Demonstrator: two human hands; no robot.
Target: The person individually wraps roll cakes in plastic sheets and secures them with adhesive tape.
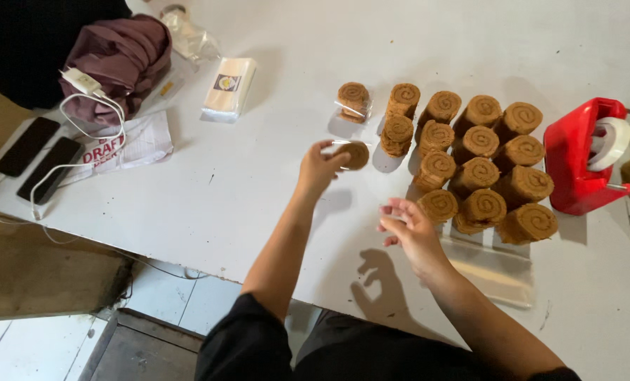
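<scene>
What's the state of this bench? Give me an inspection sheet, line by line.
Surface: white table, scuffed.
Job's things: brown spiral rolls stacked in rows; clear bags at the near edge.
Clutter: red tape dispenser, maroon cloth, small packet, two phones, printed sheet.
Grips: left hand shut on one roll; right hand open, beside the rolls.
Cables: white charger cable running to the phones.
Surroundings: tiled floor below.

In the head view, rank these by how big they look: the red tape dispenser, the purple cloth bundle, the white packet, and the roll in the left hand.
1. Purple cloth bundle
2. Red tape dispenser, close to the bundle in size, so that order is unsure
3. White packet
4. Roll in the left hand, plainly the smallest
</scene>
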